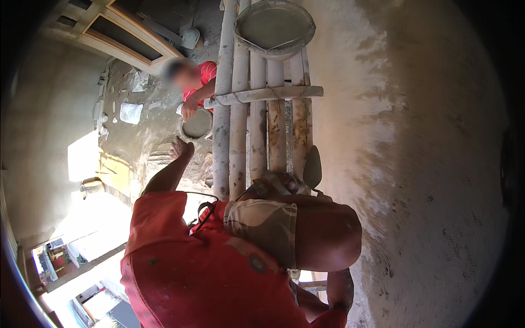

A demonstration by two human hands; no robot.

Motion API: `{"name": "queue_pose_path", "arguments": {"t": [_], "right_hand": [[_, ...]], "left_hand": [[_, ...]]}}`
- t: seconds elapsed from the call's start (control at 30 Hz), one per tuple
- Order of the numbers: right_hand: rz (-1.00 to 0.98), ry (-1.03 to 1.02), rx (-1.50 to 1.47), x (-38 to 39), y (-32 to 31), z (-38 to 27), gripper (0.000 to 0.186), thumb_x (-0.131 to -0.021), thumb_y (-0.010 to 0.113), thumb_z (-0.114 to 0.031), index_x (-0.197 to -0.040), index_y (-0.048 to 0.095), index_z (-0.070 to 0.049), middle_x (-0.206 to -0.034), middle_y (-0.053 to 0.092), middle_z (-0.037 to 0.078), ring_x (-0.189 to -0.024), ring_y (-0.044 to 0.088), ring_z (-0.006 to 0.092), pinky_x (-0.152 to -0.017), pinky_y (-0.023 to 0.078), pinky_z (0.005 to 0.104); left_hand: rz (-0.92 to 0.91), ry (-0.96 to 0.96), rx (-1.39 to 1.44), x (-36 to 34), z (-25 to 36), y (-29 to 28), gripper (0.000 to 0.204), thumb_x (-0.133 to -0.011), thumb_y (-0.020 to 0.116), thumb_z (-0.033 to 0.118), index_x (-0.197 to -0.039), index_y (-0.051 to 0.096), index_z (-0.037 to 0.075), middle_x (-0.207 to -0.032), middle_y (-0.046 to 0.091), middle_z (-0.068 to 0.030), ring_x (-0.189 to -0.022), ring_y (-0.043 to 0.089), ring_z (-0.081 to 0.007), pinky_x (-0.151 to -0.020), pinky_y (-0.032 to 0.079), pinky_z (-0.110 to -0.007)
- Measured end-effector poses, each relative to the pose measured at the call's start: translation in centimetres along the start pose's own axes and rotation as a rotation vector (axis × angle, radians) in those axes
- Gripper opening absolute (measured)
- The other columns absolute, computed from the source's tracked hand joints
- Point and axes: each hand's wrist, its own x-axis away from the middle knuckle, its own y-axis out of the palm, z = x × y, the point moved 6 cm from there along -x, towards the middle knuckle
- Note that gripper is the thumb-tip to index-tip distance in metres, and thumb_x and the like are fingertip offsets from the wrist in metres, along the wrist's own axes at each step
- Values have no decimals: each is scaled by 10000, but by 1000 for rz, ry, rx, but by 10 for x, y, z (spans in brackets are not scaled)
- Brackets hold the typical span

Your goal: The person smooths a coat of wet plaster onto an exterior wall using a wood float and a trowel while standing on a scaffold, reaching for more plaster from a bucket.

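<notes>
Red cloth fills the near part of my feed: a sleeve, and from it one left hand [181, 147] stretched down past the poles [258, 147]. Its fingers look parted and hold nothing I can make out, just beside the lower bowl [198, 138]; whether they touch its rim, I cannot tell. One co-worker's hand [190, 111] is at that bowl's far side, probably to steady it, since the mix inside looks wet. My wearer's right hand is hidden, apparently behind the bent knee [333, 235], so I can't tell its state.

I count two bowls of grey mix: that lower one, and an upper bowl [276, 54] on the poles, presumably there to be near the wall [426, 164]. One trowel [312, 168] shows beyond the knee, blade clear of it. At least five poles run side by side (a sixth may hide at the edge), with one crosspiece [265, 96] tied across, likely to keep them together.
</notes>
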Motion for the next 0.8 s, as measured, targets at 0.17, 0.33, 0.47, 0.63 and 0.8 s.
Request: {"name": "queue_pose_path", "arguments": {"t": [0.17, 0.33, 0.47, 0.63, 0.8], "right_hand": [[-21, 12, 30, -8, 10, -9, 410, -787, 659, -177, -1167, 542, -75, -855, 593, 102, -766, 568, 187, -697, 473, 338], [-7, 61, 48, -10, 18, -12, 405, -786, 655, -165, -1165, 543, -77, -840, 592, 104, -752, 569, 187, -685, 474, 338], [23, 113, 3, -9, 22, -8, 397, -773, 658, -121, -1151, 546, -73, -792, 571, 86, -711, 549, 159, -643, 465, 324], [-49, 58, 60, -13, 14, -19, 376, -800, 643, -134, -1155, 541, -65, -771, 569, 85, -698, 556, 158, -643, 470, 341], [-108, -50, 66, -26, 11, -27, 356, -820, 635, -147, -1151, 536, -61, -772, 580, 90, -702, 574, 167, -649, 483, 355]], "left_hand": [[-18, -48, 123, -59, -13, 5, 871, -724, 673, 295, -1476, 242, 214, -1513, 240, -179, -1302, 356, -443, -1084, 300, -507], [-19, 43, 49, -75, 11, -17, 992, -708, 747, 283, -1502, 159, 197, -1542, 166, -188, -1390, 212, -441, -1127, 231, -526], [-20, 128, -47, -77, 13, -28, 946, -719, 761, 283, -1476, 204, 179, -1512, 255, -162, -1354, 319, -374, -1108, 247, -526], [-122, 341, 222, -119, -11, -27, 419, -755, 729, 351, -1019, 570, 67, -944, 638, -189, -900, 634, -329, -822, 458, -452], [5, 443, 353, -93, -19, -28, 412, -767, 703, 442, -712, 604, 46, -693, 618, -184, -689, 608, -367, -666, 457, -451]]}}
